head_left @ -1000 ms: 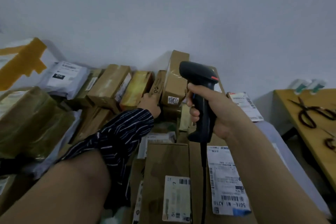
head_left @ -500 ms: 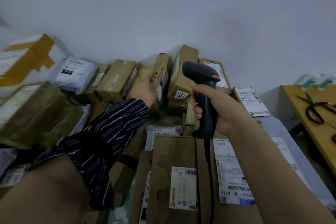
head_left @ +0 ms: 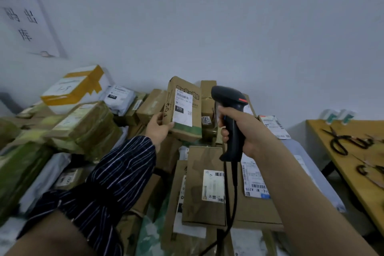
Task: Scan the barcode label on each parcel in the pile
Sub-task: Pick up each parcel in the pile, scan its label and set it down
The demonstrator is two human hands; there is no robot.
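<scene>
A plain pale wall (head_left: 207, 27) backs the scene, with a paper sign (head_left: 22, 12) bearing large handwritten characters at the upper left. Below it a pile of parcels (head_left: 87, 129) fills the floor: brown cartons, tape-wrapped bundles, a white box with yellow tape (head_left: 74, 89) and a grey mailer bag (head_left: 118, 98). The left hand (head_left: 156, 129), coming out of a dark striped sleeve (head_left: 116, 172), grips a brown parcel (head_left: 187, 131) by its lower left corner, thumb on the front face and fingers curled round behind. It holds the parcel upright above the pile, tilted slightly. The white barcode label (head_left: 184, 107) on the parcel faces the camera, with its barcode near the top. Just to the right, the right hand (head_left: 247, 131) is wrapped tightly round the handle of a black barcode scanner (head_left: 233, 131). The scanner's head sits level with the label and close beside the parcel, not touching it. Its cable (head_left: 230, 203) hangs down over a flat carton (head_left: 204, 185) that lies label-up at the front of the pile. The two hands are near each other but apart. At the far right stands a wooden table (head_left: 353, 172) with black scissors (head_left: 345, 141) lying on it.
</scene>
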